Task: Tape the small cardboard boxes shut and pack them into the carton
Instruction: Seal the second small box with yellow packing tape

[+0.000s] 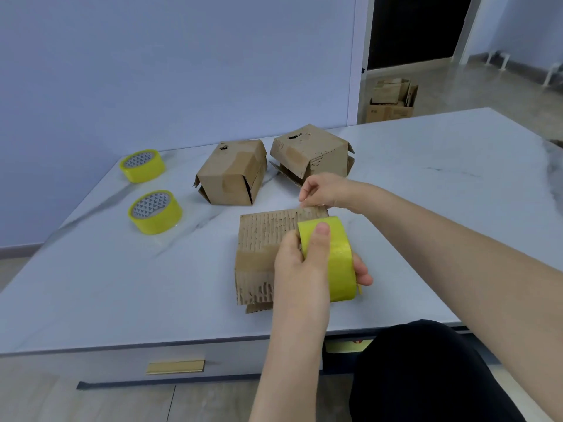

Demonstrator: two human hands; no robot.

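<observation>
A worn small cardboard box (262,239) with torn, ribbed paper lies on the white table in front of me. My left hand (304,260) grips a yellow tape roll (338,257) upright over the box's right side, thumb on the roll's top. My right hand (323,190) pinches at the box's far right edge, where the tape's free end seems to be; the strip itself is too clear to see. Two more small boxes (234,175) (313,153) stand behind, flaps loosely closed.
Two spare yellow tape rolls (142,165) (155,211) lie flat at the table's left (91,284). A larger carton (391,100) holding cardboard pieces sits on the floor beyond the table's far edge, near a dark doorway. A wall runs behind the table.
</observation>
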